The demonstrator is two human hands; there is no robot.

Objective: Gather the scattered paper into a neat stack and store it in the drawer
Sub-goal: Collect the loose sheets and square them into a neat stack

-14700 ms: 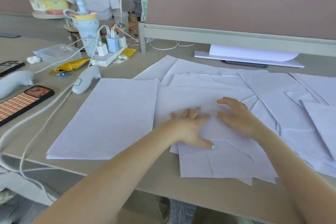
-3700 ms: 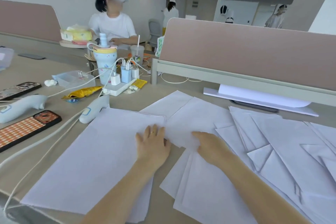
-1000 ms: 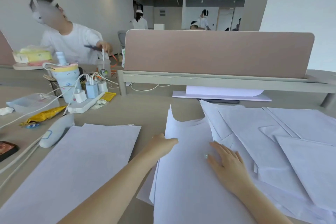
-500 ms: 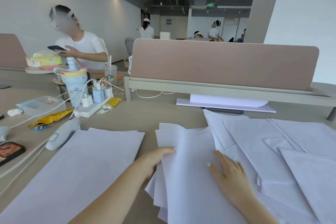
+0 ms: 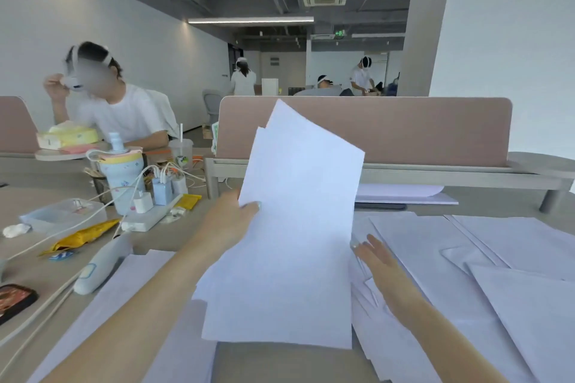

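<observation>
Gathering is under way: the left hand pinches a few lifted sheets above the surface, the right hand rests open-fingered on the scattered paper, so next they likely join the neat pile.

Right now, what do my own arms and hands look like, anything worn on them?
Both forearms are bare, with no sleeves, watch or bracelet in view. The left hand has a pale, light-coloured polished thumbnail. The right hand shows similar pale polish on its fingertips. No ring is visible in this view.
</observation>
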